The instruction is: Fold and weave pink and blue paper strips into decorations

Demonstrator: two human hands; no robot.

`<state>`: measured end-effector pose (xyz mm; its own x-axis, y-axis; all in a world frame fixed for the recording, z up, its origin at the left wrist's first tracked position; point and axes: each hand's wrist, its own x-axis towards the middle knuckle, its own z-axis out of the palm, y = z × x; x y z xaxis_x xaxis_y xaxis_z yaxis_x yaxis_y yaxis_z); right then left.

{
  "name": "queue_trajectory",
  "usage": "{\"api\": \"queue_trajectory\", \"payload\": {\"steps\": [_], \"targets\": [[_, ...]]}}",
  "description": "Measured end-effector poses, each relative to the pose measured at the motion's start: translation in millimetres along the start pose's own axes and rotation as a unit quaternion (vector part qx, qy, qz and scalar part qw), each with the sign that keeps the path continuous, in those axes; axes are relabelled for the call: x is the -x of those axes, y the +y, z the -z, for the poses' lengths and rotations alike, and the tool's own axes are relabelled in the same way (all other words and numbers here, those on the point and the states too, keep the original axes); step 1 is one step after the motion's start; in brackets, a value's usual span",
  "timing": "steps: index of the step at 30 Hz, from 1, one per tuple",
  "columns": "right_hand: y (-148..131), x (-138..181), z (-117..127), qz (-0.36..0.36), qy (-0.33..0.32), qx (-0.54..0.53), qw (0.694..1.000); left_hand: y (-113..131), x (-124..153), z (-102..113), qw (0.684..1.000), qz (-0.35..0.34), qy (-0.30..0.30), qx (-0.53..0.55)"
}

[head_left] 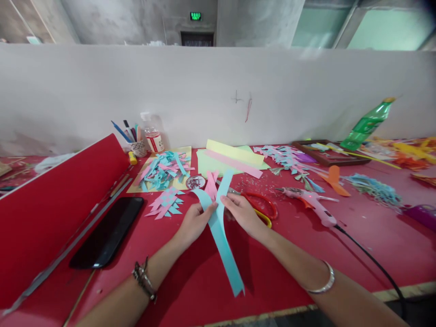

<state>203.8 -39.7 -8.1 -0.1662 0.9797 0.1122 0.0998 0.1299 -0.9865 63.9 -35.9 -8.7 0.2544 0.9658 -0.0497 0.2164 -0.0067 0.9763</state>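
Observation:
Blue paper strips (223, 247) cross in front of me, one end hanging toward the table's front edge and others spreading upward. Pink paper strips (211, 185) stick up between the blue ends. My left hand (195, 222) pinches the strips on the left side, thumb on top. On the right, my right hand (241, 211) is closed on the upright blue strip with thumb and fingertips. Scissors (262, 206) with red and yellow handles lie just behind my right hand. A woven pink and blue paper piece (166, 202) rests left of my left hand.
A pile of cut strips (165, 168) lies at the back left, beside a black phone (109, 231) and a red board (61, 209). Coloured paper sheets (231, 159) lie behind. A glue gun (311, 204) with its cord, a tray (330, 154) and a green bottle (368, 125) are right.

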Motion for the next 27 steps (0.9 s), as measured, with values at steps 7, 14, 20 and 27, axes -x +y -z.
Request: {"api": "queue_trajectory", "payload": {"steps": [7, 14, 20, 27], "targets": [[1.1, 1.6, -1.8, -0.009, -0.054, 0.029, 0.998, 0.3, -1.4, 2.3, 0.997, -0.040, 0.072, -0.005], [-0.8, 0.2, 0.3, -0.003, 0.031, -0.006, 1.000, 2.2, 1.3, -1.3, 0.999, -0.006, 0.025, 0.040], [0.3, 0.5, -2.6, -0.008, -0.049, -0.024, 0.998, -0.2, 0.2, 0.0, 0.999, -0.035, 0.028, -0.003], [1.8, 1.4, -4.4, -0.037, -0.057, -0.032, 0.997, 2.7, 2.2, -1.7, 0.996, -0.051, 0.066, 0.022]]}}
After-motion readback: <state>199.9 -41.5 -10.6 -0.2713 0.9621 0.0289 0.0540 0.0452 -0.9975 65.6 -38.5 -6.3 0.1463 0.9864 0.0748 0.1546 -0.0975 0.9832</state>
